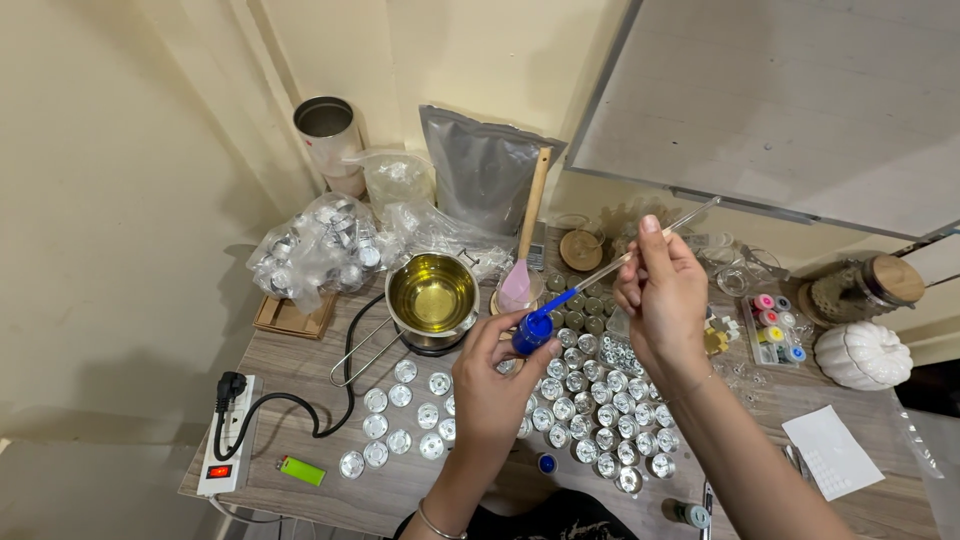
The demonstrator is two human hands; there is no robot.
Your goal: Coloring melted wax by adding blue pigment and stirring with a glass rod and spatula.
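Overhead, desk: wood-grain top is standing against a cream wall, a pale board leaning far right.
Open room: bare patch is lying near left, beside the power strip and green lighter.
Left hand: fingers are wrapping the small blue bottle above the rows of small clear cups.
Right hand: fingertips are pinching a clear pipette, its blue tip dipping into the bottle.
Around: pot of yellow liquid is sitting just left; white pumpkin far right.

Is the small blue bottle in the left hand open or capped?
Open. The blue bottle in the left hand has the right hand's pipette in its mouth; blue cap on table.
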